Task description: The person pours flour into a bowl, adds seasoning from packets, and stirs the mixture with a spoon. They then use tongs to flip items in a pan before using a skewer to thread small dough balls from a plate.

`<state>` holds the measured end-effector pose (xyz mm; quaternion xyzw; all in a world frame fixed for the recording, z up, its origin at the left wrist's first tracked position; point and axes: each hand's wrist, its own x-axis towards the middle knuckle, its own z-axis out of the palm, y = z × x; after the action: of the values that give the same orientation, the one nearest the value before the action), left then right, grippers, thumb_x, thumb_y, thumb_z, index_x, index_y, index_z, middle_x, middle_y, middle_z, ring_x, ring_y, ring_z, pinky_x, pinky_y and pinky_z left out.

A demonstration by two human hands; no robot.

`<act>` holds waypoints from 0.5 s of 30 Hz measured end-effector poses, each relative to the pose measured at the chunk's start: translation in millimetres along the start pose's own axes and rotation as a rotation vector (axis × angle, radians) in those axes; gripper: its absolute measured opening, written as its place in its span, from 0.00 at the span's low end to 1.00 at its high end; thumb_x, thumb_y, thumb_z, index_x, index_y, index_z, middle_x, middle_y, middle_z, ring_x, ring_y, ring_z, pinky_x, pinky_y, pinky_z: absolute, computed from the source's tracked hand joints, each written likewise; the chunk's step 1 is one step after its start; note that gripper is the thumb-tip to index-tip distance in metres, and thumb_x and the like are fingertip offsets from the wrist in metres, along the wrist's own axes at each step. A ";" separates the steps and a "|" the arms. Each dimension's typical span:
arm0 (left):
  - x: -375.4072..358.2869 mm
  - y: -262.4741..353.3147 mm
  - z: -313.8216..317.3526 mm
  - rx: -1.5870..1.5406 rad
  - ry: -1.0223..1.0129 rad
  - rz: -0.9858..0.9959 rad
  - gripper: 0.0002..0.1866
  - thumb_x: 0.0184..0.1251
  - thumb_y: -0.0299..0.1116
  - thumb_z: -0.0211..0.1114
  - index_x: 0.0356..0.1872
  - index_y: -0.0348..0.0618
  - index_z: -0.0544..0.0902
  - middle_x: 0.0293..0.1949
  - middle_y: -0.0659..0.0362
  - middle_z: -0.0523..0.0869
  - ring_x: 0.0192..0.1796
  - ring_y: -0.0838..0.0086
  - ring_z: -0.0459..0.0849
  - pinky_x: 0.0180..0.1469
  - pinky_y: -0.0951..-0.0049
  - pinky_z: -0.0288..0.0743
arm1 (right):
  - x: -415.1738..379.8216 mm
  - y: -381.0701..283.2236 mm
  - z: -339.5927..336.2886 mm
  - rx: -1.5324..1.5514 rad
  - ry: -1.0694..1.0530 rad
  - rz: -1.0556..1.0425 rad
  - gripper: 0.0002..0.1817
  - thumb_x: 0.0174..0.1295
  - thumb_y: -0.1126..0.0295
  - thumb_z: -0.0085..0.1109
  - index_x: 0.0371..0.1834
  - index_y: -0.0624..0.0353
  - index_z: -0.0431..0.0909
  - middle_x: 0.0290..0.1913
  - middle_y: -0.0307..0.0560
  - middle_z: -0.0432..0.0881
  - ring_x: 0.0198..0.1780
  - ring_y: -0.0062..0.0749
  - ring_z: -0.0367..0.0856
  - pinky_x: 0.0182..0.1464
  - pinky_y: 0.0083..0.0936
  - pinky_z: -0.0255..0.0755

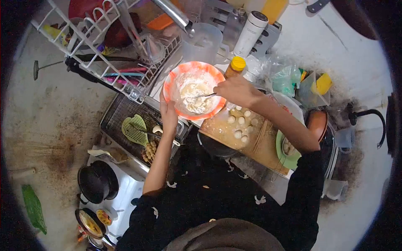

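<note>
My left hand grips the near left rim of an orange and white bowl, steadying it at a slight tilt. Inside the bowl lies a wet, pale mix with dry white flour around it. My right hand is closed around the thin handle of a spoon-like metal utensil; its head is sunk in the mix. Just below my right forearm, a wooden board carries several small white balls and thin wooden skewers.
Behind the bowl stand a clear plastic jug, a yellow-capped jar and a white flask. A white wire rack rises at left. A green bowl sits on the right; a stove with a black pan is lower left.
</note>
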<state>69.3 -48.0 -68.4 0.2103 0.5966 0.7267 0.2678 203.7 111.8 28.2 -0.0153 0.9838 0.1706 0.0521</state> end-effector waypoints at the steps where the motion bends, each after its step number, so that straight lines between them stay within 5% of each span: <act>1: 0.4 1.5 0.2 0.011 -0.001 0.010 0.29 0.55 0.20 0.39 0.62 0.39 0.54 0.59 0.49 0.63 0.61 0.66 0.62 0.62 0.70 0.54 | -1.4 -0.3 -5.8 -0.017 -0.105 0.072 0.03 0.47 0.70 0.52 0.24 0.54 0.75 0.30 0.39 0.77 0.35 0.27 0.78 0.32 0.25 0.70; 5: 1.9 1.8 -0.9 -0.063 -0.057 0.034 0.28 0.54 0.19 0.38 0.61 0.36 0.54 0.58 0.49 0.64 0.60 0.66 0.63 0.61 0.70 0.55 | 9.4 6.1 -7.9 -0.218 -0.061 0.173 0.04 0.47 0.71 0.50 0.25 0.54 0.76 0.23 0.41 0.77 0.26 0.33 0.79 0.24 0.27 0.70; 10: 4.0 -3.2 -2.3 -0.003 -0.046 0.070 0.26 0.58 0.21 0.38 0.61 0.35 0.55 0.57 0.49 0.65 0.59 0.66 0.65 0.60 0.71 0.56 | 26.4 -23.2 5.9 0.196 0.083 0.143 0.06 0.50 0.70 0.48 0.28 0.52 0.77 0.24 0.43 0.78 0.27 0.35 0.79 0.25 0.31 0.72; 15: 9.2 -10.9 -4.2 -0.005 -0.034 0.054 0.25 0.59 0.21 0.38 0.61 0.34 0.55 0.57 0.48 0.65 0.59 0.66 0.64 0.60 0.73 0.55 | 10.2 -21.1 -36.5 0.183 0.015 0.180 0.07 0.52 0.69 0.47 0.29 0.52 0.76 0.24 0.43 0.78 0.28 0.35 0.80 0.26 0.32 0.72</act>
<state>61.1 -43.6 -80.1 0.2377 0.5842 0.7316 0.2588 191.0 79.6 54.2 0.0767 0.9930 0.0842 0.0305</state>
